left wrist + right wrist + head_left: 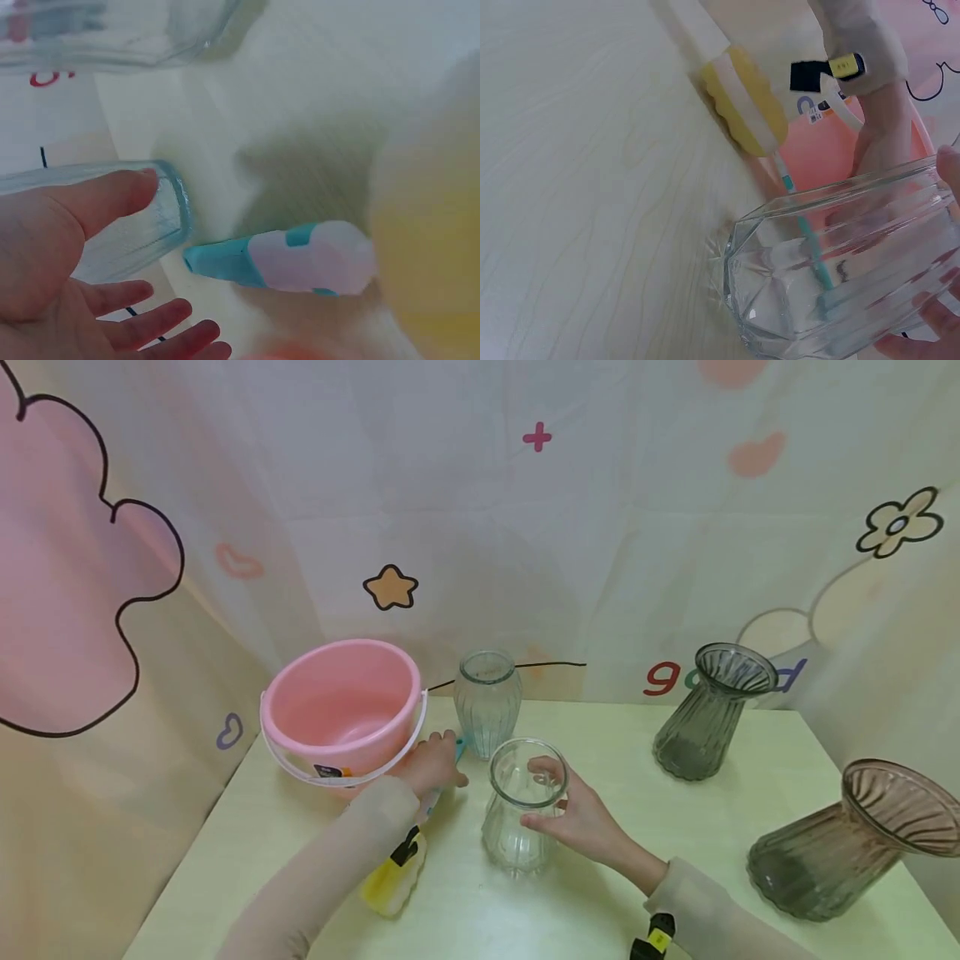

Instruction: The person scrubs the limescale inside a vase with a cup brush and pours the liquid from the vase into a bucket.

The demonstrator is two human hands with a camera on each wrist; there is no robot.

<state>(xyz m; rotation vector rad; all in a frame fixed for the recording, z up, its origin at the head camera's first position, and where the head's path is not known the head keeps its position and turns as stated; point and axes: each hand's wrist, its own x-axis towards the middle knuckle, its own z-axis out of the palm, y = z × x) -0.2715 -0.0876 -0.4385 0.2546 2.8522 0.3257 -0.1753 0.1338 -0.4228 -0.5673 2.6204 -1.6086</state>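
My right hand (546, 795) grips a clear ribbed glass vase (517, 835) near its rim, upright on the pale table (615, 893). From the right wrist, that clear vase (840, 285) fills the lower right, with my fingertips (949, 161) on the glass. My left hand (438, 762) hovers open over the teal end of a sponge brush handle (459, 746). In the left wrist view my left hand (90, 255) has its fingers spread above the teal-and-white handle (285, 259) without holding it. The brush's yellow sponge head (392, 878) lies under my left forearm.
A pink bucket (341, 714) stands at the back left. A blue-tinted glass vase (487, 702) stands just behind my left hand. A grey fluted vase (708, 714) is at the back right, and a brownish one (847, 847) near the right edge. A patterned curtain hangs behind.
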